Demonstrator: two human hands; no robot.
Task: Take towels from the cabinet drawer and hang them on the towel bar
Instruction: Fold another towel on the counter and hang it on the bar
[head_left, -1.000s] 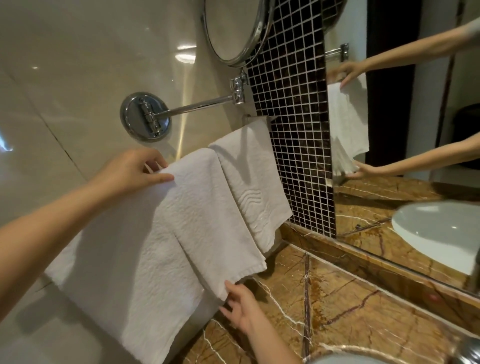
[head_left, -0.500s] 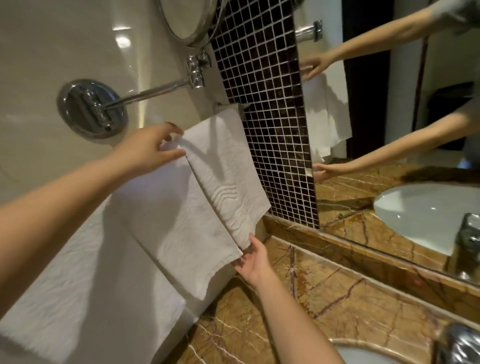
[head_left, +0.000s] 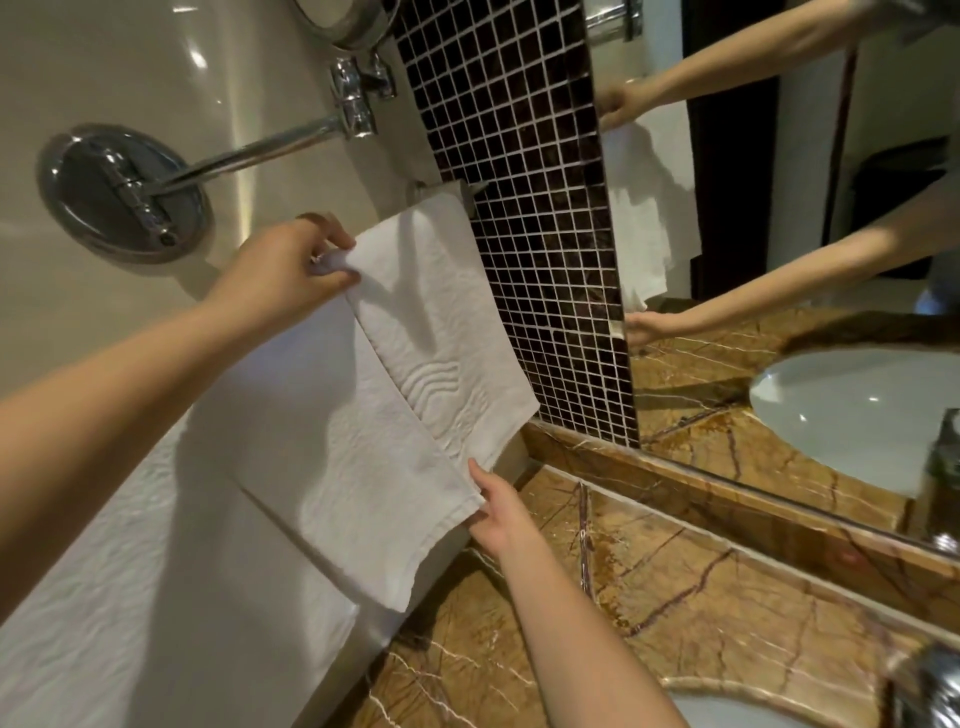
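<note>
Three white towels hang side by side on a towel bar whose metal end bracket shows at the mosaic strip. The far towel has a wavy woven band. My left hand pinches the top edge of the middle towel where it meets the far towel. My right hand holds that middle towel's lower right edge. The near towel hangs partly under my left forearm. The bar itself is hidden by the towels.
A chrome swing-arm mirror mount juts from the beige wall above the towels. A dark mosaic strip borders a wall mirror. A brown marble counter holds a sink and a faucet at the lower right.
My left hand slid right along the bar and now pinches the middle towel's top edge. My right hand rose to that towel's lower right edge. The view shifted closer.
</note>
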